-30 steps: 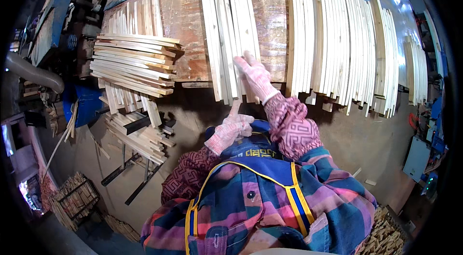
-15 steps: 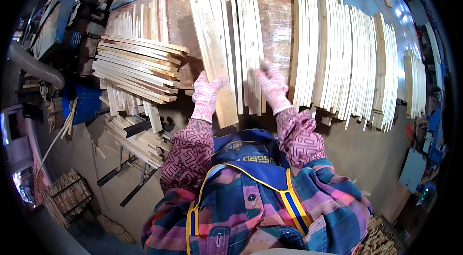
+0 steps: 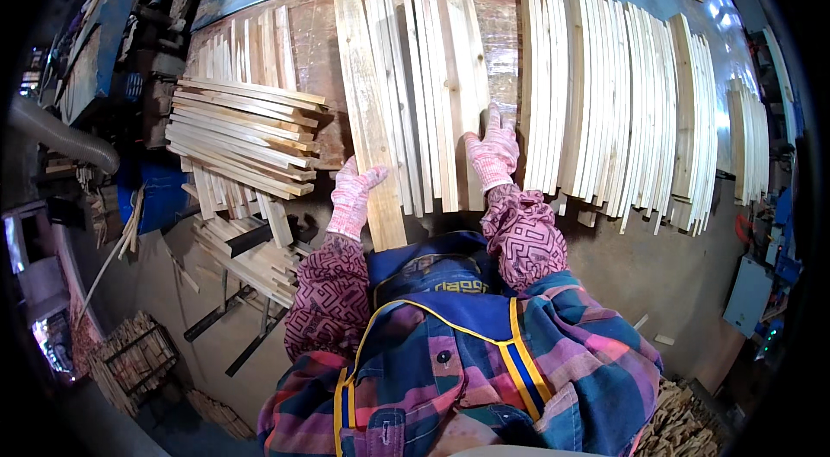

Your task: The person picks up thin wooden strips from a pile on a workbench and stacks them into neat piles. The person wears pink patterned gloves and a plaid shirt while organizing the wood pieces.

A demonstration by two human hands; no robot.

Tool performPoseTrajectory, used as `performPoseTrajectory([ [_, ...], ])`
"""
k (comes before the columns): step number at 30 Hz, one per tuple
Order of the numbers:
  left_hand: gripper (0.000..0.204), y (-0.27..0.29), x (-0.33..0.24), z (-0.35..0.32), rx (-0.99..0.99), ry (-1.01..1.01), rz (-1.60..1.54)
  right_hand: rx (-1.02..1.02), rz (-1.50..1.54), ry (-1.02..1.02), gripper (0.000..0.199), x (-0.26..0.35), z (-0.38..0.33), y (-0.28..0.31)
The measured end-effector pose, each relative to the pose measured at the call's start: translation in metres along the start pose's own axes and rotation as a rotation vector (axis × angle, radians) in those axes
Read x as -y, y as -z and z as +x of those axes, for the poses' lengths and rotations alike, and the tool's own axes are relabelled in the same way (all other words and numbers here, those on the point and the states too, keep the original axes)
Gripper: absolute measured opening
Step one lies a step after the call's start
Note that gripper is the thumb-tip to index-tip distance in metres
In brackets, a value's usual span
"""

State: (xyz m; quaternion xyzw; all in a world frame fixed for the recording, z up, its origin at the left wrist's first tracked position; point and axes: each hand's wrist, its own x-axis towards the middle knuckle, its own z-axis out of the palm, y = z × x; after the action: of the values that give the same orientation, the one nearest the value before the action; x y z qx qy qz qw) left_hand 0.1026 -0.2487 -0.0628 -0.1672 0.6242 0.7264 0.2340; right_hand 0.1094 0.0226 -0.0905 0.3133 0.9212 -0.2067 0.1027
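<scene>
Both hands wear pink-and-white knitted gloves. My left hand (image 3: 353, 198) is closed round the near part of a wide wooden board (image 3: 367, 111), thumb on top and fingers under its left edge. The board lies lengthwise on the table, its near end jutting over the edge toward my apron. Just right of it is a loose group of narrow wooden strips (image 3: 424, 85), with small gaps between some. My right hand (image 3: 493, 154) rests at the right side of this group, fingers stretched out and touching the rightmost strip (image 3: 471, 68).
Tight rows of wooden strips (image 3: 596, 94) stand to the right on the worn table (image 3: 504, 51). A crosswise stack of strips (image 3: 242, 137) sits at the left, above more wood on a metal stand (image 3: 251, 241). Blue machinery (image 3: 104, 33) and a grey hose (image 3: 65, 133) are farther left.
The wide board has come down from a tilted position to lie beside the strips, its near end closer to me. The strips have spread, and my right hand has shifted slightly right and nearer.
</scene>
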Motion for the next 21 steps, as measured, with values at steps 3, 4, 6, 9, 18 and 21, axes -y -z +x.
performPoseTrajectory([
  [3,0.040,0.003,0.002,0.001,-0.007,0.002,0.002,0.202,-0.139,0.023,0.087,0.020,-0.001,0.020],
  [4,0.040,0.004,0.002,0.001,-0.011,0.009,0.002,0.200,-0.131,0.008,0.088,0.018,0.000,0.014],
  [6,0.040,0.006,0.003,0.003,-0.009,0.011,0.012,0.192,-0.117,-0.019,0.090,0.021,-0.001,0.011],
  [9,0.041,0.003,0.008,0.005,-0.002,0.013,0.028,0.238,0.102,-0.064,0.087,0.014,0.010,-0.001],
  [18,0.044,0.008,0.003,-0.014,-0.044,-0.018,-0.108,0.423,1.047,0.008,0.051,-0.024,0.010,0.021],
  [21,0.044,0.011,0.015,-0.007,-0.032,-0.181,-0.295,0.569,1.263,0.047,0.053,-0.001,-0.018,0.047],
])
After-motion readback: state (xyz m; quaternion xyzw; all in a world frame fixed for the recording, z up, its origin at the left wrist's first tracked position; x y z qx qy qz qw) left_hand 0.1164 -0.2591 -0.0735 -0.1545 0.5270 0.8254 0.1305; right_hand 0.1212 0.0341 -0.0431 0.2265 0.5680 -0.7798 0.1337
